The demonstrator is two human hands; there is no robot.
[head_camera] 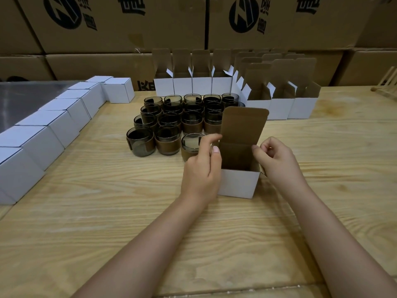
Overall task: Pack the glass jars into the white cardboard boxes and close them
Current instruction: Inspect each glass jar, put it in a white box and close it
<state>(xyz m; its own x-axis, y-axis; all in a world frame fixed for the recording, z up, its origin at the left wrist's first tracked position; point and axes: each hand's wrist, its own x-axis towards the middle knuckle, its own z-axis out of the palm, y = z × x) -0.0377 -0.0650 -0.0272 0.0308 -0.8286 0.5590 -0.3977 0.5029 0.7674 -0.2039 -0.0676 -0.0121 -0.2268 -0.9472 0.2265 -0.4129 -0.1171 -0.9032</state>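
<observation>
An open white cardboard box [238, 182] stands on the wooden table, its brown lid flap upright and nothing visible inside. My left hand [202, 166] holds its left side, thumb on the left flap and index finger stretched out. My right hand [277, 160] pinches the box's right side flap with curled fingers. Several dark glass jars [169, 123] with brown sleeves stand in rows just behind the box; the nearest jar [191, 147] sits right behind my left hand.
Several open white boxes [279, 104] stand in rows at the back and back right. Closed white boxes [53, 125] line the table's left edge. Large brown cartons [129, 24] form a wall behind. A wooden rack [386, 82] shows at far right.
</observation>
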